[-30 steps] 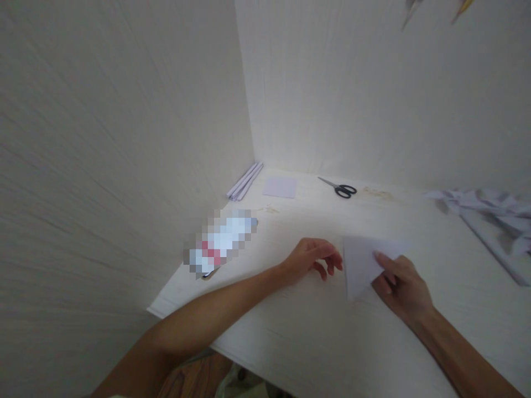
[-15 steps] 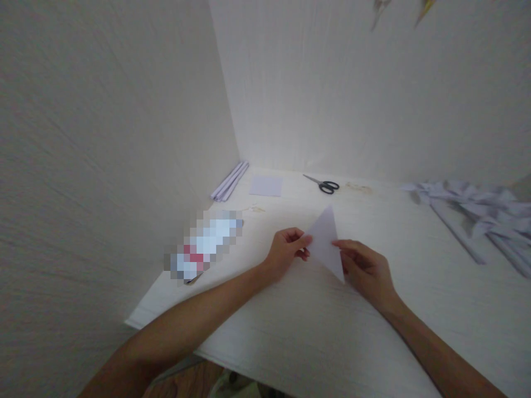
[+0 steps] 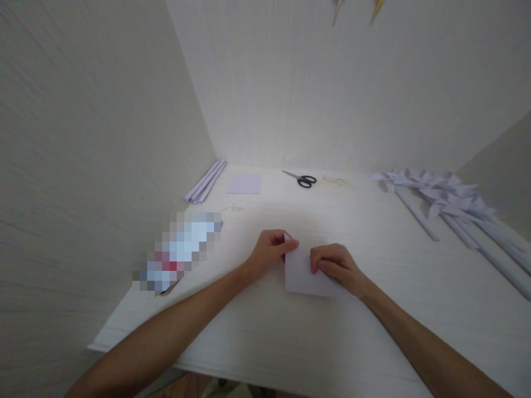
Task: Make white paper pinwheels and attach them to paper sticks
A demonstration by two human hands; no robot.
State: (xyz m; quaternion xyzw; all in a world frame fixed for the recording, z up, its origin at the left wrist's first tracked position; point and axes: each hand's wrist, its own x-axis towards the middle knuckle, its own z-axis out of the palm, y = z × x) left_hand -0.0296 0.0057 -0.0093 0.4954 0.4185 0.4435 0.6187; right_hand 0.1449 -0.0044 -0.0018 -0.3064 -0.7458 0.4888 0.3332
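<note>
Both hands work a small white paper (image 3: 299, 272) at centre frame, flat on the table (image 3: 373, 309). Left hand (image 3: 270, 251) pinches the paper's upper left corner, fingers closed on it. Right hand (image 3: 334, 264) presses on the right edge, fingers curled onto the sheet, touching rather than lifting.

Risks: paper is thin and the tabletop looks smooth, so it may slide under the right hand and skew any crease. The pinched corner may crumple or tear if pulled too hard.

Around: scissors (image 3: 302, 179) and a paper square (image 3: 244, 184) upper centre, rolled strips (image 3: 206, 181) by the left wall, pinwheels (image 3: 440, 199) upper right. A pixelated object (image 3: 178, 251) lies centre left. No writing or brand readable anywhere.
</note>
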